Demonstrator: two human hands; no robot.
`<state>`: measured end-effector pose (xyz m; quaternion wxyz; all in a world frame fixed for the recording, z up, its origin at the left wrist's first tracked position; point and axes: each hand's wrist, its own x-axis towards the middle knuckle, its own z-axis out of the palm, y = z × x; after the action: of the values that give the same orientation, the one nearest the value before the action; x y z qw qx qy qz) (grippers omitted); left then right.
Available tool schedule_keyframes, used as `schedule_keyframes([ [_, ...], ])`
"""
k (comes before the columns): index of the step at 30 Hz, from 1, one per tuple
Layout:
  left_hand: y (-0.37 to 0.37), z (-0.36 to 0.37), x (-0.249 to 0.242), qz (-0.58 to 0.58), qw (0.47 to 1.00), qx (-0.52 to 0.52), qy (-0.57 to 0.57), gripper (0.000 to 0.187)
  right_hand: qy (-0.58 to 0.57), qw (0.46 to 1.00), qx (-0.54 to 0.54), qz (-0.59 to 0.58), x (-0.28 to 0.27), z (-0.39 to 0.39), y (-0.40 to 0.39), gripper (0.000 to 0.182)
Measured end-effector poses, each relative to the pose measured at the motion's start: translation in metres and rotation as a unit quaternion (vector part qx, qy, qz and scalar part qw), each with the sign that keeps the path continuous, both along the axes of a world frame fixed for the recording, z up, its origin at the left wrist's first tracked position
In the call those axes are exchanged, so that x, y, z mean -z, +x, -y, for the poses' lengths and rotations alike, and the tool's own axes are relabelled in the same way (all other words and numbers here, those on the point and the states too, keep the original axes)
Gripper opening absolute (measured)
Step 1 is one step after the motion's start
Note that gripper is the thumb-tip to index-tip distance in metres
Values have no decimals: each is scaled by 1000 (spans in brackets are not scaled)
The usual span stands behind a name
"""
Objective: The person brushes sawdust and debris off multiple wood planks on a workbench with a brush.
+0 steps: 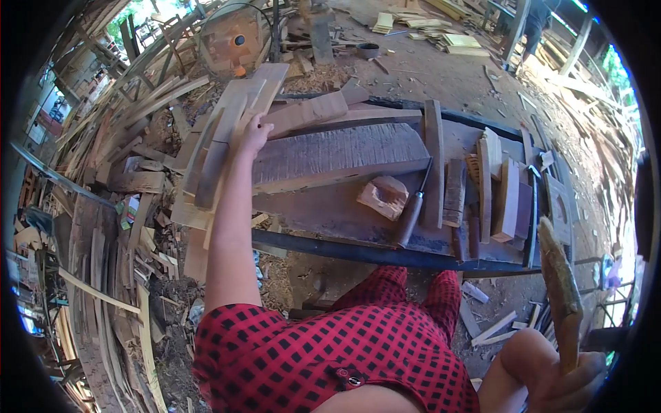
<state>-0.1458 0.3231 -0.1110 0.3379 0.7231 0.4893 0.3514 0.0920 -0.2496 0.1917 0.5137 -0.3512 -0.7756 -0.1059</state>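
My left hand (255, 135) reaches out to the stacked boards, its fingers curled beside the left end of a flat brown board (310, 113); what they grip is too small to tell. Just below lies a thick, rough-topped beam (337, 153) on the dark workbench (310, 217). At the lower right, my right hand (568, 389) is wrapped round the narrow end of a rough wooden stick (561, 289), held upright. A chisel (413, 213) with a wooden handle rests near the bench's middle, next to a carved wood block (383, 197).
Several curved wood pieces (506, 199) and a hammer-like tool (533, 213) lie on the bench's right side. Long boards (227, 138) overhang its left end. Scrap wood (96, 255) covers the ground at left. A person (536, 31) stands in the far right background.
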Motion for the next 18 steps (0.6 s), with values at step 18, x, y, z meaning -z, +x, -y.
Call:
schedule_keyframes([
  [18, 24, 33, -11, -205, 958, -152, 131, 64, -44, 986, 31, -156, -5, 19, -18, 26],
])
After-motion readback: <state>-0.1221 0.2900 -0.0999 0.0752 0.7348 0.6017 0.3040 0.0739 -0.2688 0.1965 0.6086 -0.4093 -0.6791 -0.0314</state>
